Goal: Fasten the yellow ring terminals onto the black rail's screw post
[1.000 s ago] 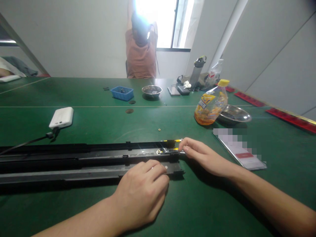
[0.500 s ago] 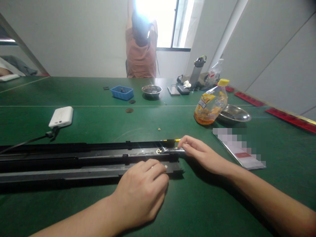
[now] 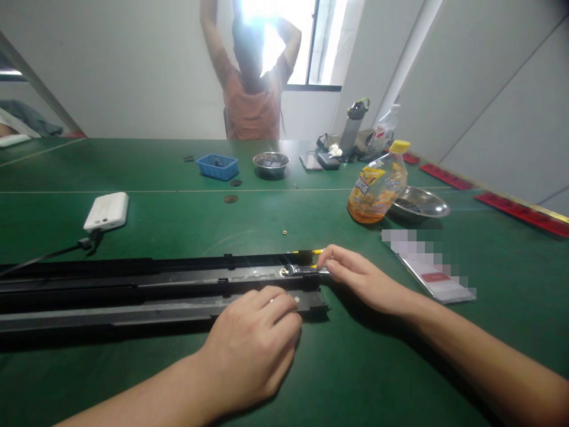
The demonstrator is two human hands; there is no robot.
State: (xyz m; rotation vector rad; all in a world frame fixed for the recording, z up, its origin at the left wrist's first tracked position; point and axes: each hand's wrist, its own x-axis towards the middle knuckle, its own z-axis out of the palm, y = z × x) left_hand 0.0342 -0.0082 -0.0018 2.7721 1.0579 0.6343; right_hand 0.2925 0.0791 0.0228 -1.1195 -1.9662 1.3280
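Long black channel-shaped rails point(image 3: 173, 311) lie side by side on the green table, running in from the left. My left hand point(image 3: 258, 341) is closed over the near rail close to its right end; the fingertips are partly hidden. Between the thumb and fingers of my right hand point(image 3: 353, 279) is a silver wrench point(image 3: 304, 270), lying low along the far channel. Its head is beside a small brass-coloured nut point(image 3: 283, 271) on the channel floor. Something yellow point(image 3: 316, 252) shows at the rail's end, near my right fingers. Another small brass nut point(image 3: 285, 232) lies beyond the rails.
A white power bank point(image 3: 106, 210) with a black cable sits at the left. Farther back are a blue tray point(image 3: 217, 166) and a metal bowl point(image 3: 271, 170). A yellow-capped bottle point(image 3: 376, 187), a second bowl point(image 3: 422, 203) and a booklet point(image 3: 429, 267) are on the right. A person point(image 3: 251, 110) is across the table.
The person across the table has spread their raised arms outward. My view has shifted slightly; both my hands keep nearly the same places on the rail and wrench.
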